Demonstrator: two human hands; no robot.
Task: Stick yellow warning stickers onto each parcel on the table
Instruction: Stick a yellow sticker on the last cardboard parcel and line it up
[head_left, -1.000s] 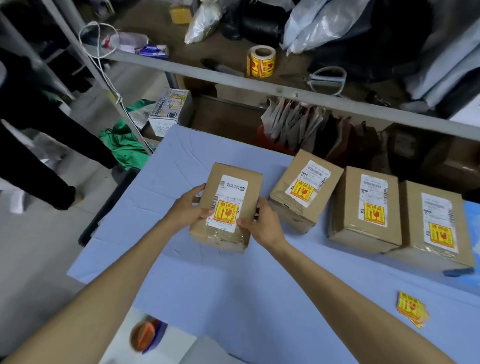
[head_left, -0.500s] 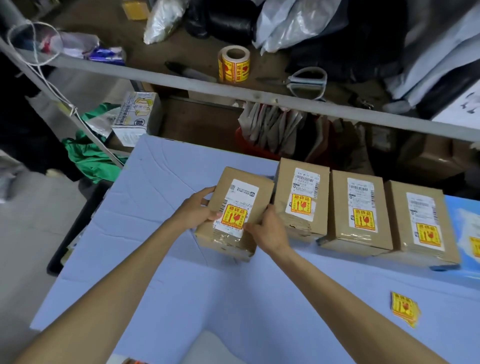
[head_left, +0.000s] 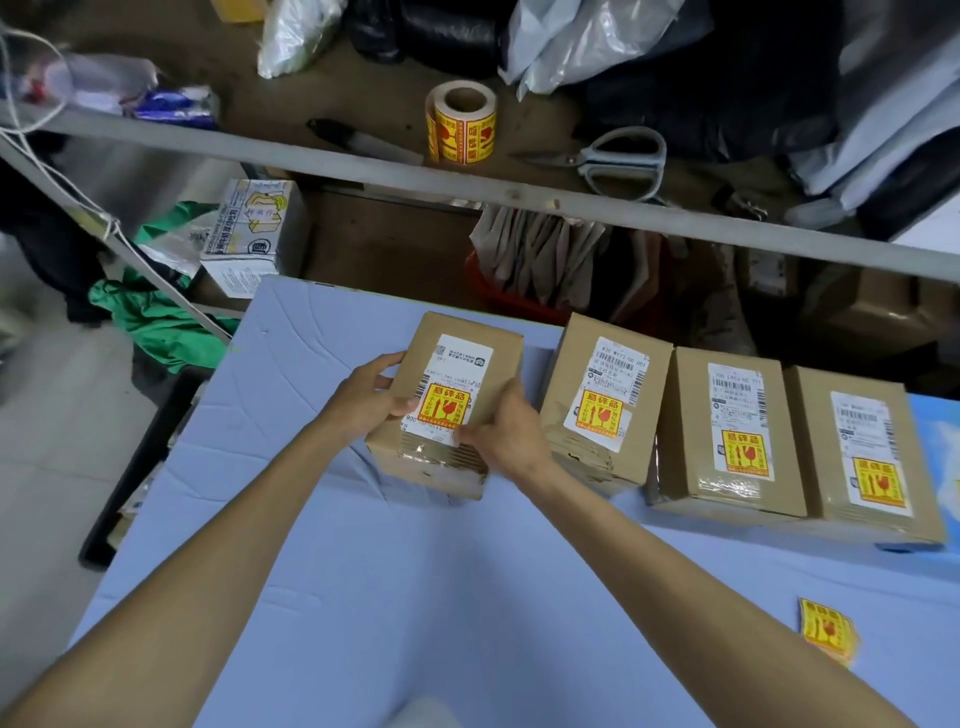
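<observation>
In the head view, four brown parcels stand in a row along the far side of the blue table (head_left: 415, 597). The left hand (head_left: 371, 400) grips the leftmost parcel (head_left: 501, 358) by its left side, fingers (head_left: 384, 364) curled round the edge and the thumb lying on the top face. The right hand (head_left: 506, 436) grips the near right corner of the same parcel, its thumb pressed at the lower right corner of the yellow sticker (head_left: 444, 408) that sits on the white shipping label. This parcel stands a little apart from the second parcel (head_left: 569, 374) and is turned slightly off the line of the row; whether its base lies flat on the table cannot be told. The second parcel, third parcel (head_left: 688, 441) and fourth parcel (head_left: 815, 447) each show a yellow sticker on their labels and stand close side by side. A few loose stickers (head_left: 826, 631) lie near the right edge of the table, and a sticker roll (head_left: 462, 124) stands on the shelf beyond, near a pair of scissors (head_left: 618, 161). The step in hand looks like the close of the labelling of the leftmost parcel: smoothing its sticker or squaring the box into the row. Every parcel in view seems labelled, so the next move likely calls for letting go and checking for any parcel out of sight.
</observation>
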